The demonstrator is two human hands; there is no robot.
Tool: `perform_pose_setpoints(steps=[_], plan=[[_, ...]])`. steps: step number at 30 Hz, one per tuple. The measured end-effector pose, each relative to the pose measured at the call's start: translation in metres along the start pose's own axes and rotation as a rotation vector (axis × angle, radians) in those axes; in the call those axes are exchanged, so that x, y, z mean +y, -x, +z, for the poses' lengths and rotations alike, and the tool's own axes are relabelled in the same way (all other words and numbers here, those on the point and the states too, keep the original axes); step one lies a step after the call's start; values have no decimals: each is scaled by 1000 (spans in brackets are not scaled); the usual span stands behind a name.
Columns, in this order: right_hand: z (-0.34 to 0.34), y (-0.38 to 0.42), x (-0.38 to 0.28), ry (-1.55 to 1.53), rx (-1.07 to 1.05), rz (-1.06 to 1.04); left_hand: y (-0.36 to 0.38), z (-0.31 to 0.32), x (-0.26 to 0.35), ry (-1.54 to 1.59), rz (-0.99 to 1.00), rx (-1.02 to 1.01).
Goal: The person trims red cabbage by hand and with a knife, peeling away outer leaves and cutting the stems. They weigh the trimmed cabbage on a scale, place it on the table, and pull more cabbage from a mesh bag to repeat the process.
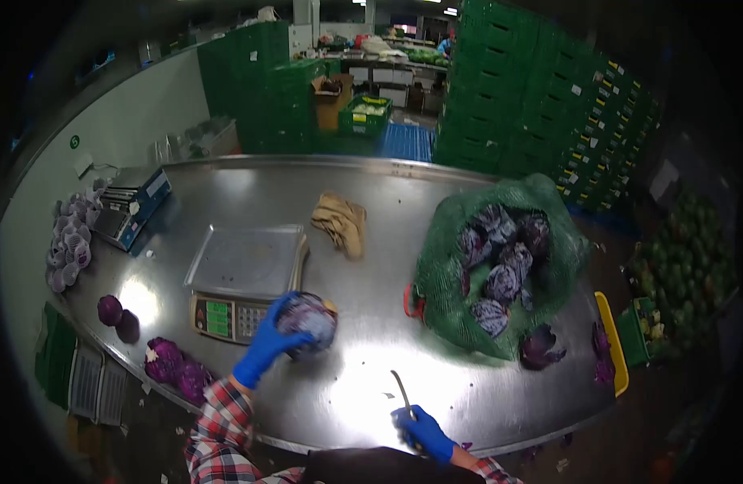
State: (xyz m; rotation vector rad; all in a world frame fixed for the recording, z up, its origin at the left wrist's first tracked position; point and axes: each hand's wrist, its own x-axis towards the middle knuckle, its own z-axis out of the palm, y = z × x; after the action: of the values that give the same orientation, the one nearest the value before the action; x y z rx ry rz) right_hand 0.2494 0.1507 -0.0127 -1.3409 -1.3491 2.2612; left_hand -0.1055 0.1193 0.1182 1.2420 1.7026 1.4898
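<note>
My left hand (276, 332), in a blue glove, is closed around a red cabbage (311, 321) beside the front right corner of a weighing scale (244, 260). In my right hand (424, 434), also gloved in blue, is a knife (402, 389) with a thin curved blade pointing away from me; the fingers wrap its handle. A large green mesh sack (444, 310) lies gaping on the right, with several red cabbages (508, 274) inside. Just outside the sack sits a dark purple piece of cabbage (541, 348).
Trimmed red cabbages (177, 369) lie along the metal table's (371, 298) left front edge. A brown cloth (341, 223) rests behind the scale. Blue-edged equipment (133, 206) and foam nets (69, 238) stand at left. A yellow tray (612, 343) is at right; green crates (508, 89) tower behind.
</note>
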Motion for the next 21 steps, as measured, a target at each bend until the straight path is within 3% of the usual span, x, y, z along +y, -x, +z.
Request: perform_pose_setpoints(steps=[2, 4, 5, 7, 8, 9, 11, 14, 21], plan=[[-29, -45, 42, -218, -9, -18, 35, 52, -15, -80, 28, -33], [-11, -3, -4, 257, 123, -165, 66, 101, -27, -94, 7, -30], [-12, -1, -7, 239, 123, -146, 81, 121, -41, -64, -29, -17], [-12, 7, -18, 194, 127, -67, 106, 150, -76, -337, -149, -67], [-8, 17, -33, 247, 116, -75, 113, 158, -58, -526, -84, -15], [-11, 12, -26, 489, 141, -169, 113, 162, -50, -573, -86, -31], [-11, 11, -19, 443, 100, -161, 118, 170, -39, -664, -92, -51], [-12, 1, 6, 673, 234, -530, 117, 174, -30, -693, -192, -116], [-13, 13, -17, 736, 175, -575, 120, 178, -42, -688, -167, -84]])
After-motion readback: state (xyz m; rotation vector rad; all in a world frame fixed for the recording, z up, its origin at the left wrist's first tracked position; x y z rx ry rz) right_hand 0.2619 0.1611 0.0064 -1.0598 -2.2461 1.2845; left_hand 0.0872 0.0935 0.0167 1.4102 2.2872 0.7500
